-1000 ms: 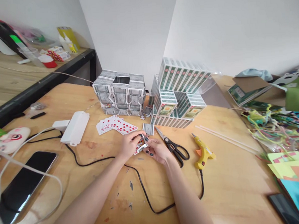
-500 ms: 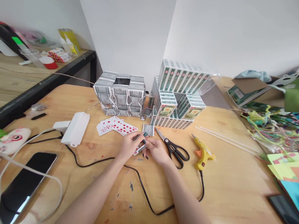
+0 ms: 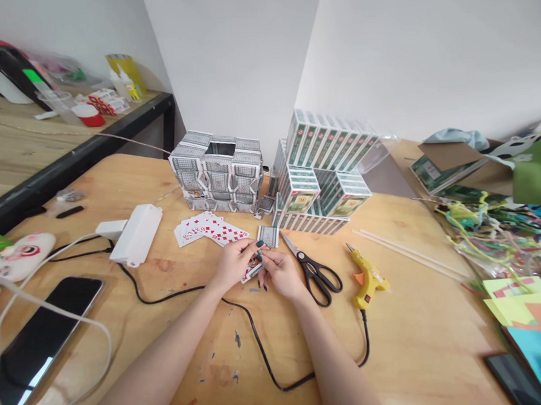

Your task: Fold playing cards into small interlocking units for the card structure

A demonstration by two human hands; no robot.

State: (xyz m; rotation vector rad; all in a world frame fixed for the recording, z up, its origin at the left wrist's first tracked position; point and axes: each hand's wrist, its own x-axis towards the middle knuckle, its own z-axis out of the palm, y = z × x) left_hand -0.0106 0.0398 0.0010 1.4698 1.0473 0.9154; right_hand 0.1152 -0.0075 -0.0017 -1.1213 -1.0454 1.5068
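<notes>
My left hand (image 3: pixel 234 263) and my right hand (image 3: pixel 279 273) meet over the middle of the table, fingers closed on a playing card (image 3: pixel 252 270). A strip of its printed face shows between them; the fingers hide the rest. Just beyond lies a small stack of patterned cards (image 3: pixel 268 235), back side up. Left of that, red-suited cards (image 3: pixel 211 227) are fanned out face up. Black-handled scissors (image 3: pixel 318 274) lie slightly open beside my right hand. Behind stands a box-like structure made of folded cards (image 3: pixel 219 172).
Green and white card boxes (image 3: pixel 321 181) are stacked at the back. A yellow glue gun (image 3: pixel 367 279) lies right, its black cable running under my forearms. White glue sticks (image 3: pixel 409 252), a white power adapter (image 3: pixel 137 235), a phone (image 3: pixel 51 335) and coloured paper (image 3: pixel 527 310) lie around.
My fingers have shifted slightly on the card, with the left thumb a little more to the left. The other things stay in place; the camera view has moved very slightly.
</notes>
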